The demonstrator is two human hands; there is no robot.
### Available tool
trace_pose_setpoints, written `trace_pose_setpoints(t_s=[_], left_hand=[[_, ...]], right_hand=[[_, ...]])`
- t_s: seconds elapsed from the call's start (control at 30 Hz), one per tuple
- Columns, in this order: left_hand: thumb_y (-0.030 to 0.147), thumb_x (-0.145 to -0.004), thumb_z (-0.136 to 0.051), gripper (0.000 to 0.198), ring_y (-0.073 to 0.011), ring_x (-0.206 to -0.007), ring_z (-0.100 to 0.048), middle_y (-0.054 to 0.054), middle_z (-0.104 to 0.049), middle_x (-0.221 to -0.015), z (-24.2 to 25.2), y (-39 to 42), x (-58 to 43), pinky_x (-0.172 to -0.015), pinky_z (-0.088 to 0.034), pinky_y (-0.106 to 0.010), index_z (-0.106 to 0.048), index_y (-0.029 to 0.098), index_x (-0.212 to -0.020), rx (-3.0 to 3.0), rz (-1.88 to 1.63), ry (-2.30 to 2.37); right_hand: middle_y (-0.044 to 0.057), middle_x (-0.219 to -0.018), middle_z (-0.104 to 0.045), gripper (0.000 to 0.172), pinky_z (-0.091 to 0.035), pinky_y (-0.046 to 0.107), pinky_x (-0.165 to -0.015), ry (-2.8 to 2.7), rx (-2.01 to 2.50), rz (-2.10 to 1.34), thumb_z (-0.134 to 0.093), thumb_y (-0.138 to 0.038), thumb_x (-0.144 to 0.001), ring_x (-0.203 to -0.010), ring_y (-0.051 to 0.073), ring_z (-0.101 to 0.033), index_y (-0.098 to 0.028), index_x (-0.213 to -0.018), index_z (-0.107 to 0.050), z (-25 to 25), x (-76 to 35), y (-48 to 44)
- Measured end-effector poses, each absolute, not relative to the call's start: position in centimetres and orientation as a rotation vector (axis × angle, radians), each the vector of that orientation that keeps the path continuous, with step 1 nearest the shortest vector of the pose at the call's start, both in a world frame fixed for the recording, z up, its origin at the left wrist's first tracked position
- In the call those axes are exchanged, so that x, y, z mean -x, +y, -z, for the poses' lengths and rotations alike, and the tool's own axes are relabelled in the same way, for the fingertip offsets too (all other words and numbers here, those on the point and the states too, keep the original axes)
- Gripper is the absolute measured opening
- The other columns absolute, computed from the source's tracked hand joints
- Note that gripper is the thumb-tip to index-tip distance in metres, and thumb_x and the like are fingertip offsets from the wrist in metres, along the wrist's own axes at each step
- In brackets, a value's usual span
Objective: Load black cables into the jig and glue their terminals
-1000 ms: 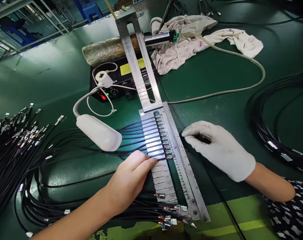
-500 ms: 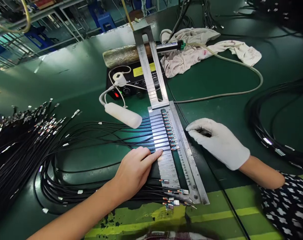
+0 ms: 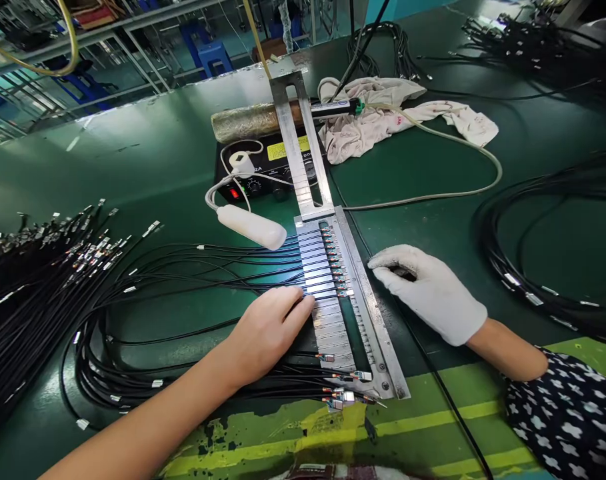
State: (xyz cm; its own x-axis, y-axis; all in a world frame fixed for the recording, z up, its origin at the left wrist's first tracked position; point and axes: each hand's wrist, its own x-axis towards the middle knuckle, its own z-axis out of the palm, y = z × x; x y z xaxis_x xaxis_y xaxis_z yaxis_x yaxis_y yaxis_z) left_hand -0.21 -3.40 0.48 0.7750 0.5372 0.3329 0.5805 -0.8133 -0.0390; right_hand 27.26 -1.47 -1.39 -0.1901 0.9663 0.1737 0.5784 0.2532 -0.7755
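A slotted metal jig (image 3: 331, 327) lies on the bench, with several thin black cables (image 3: 277, 273) side by side across its upper half. Small metal-tipped connectors (image 3: 339, 270) on their ends line up along the jig's middle gap. My bare left hand (image 3: 267, 333) is at the jig's left edge, thumb and fingers closed round the lowest cable in the row; the grip is partly hidden. Right of the jig, my white-gloved right hand (image 3: 427, 290) is pinched closed beside a black cord. Whatever lies between its fingertips is hidden. Loose cable ends with connectors (image 3: 340, 397) rest across the jig's lower end.
A white lamp (image 3: 253, 227) lights the jig from the left. Behind are a black control box (image 3: 267, 173), a slotted metal bracket (image 3: 303, 147), and a crumpled cloth (image 3: 367, 130). Cable bundles lie left (image 3: 43, 287) and right (image 3: 523, 267). Green-yellow matting (image 3: 433, 413) covers the front edge.
My left hand has drawn back slightly to the left along the cable, its fingertips now near the jig's left edge. My right hand keeps its pinch. The view has shifted a little.
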Motion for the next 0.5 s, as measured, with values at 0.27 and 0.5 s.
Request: trace_pose_setpoints(t_s=[0.27, 0.5], left_hand=[[0.012, -0.101, -0.029, 0.031, -0.0186, -0.087, -0.06, -0.009, -0.062, -0.097, -1.5, -3.5, 0.4, -0.073, -0.048, -0.028, -0.053, 0.015, -0.119, 2.937, 0.547, -0.963], [0.012, -0.102, -0.027, 0.028, -0.0174, -0.082, -0.058, -0.01, -0.06, -0.093, -1.8, -3.5, -0.2, -0.07, -0.05, -0.026, -0.053, 0.01, -0.112, 2.913, 0.541, -0.941]], right_hand=[[0.003, -0.095, -0.071, 0.011, -0.055, 0.036, -0.082, -1.866, 1.403, -0.77, -0.058, -0.024, -0.087, -0.089, 0.02, -0.067, -0.024, -0.088, -0.068, 1.3, -27.2, -1.3], [0.002, -0.096, -0.07, 0.01, -0.053, 0.036, -0.083, -1.884, 1.378, -0.795, -0.057, -0.02, -0.087, -0.089, 0.02, -0.065, -0.024, -0.09, -0.067, 1.6, -27.4, -1.2]])
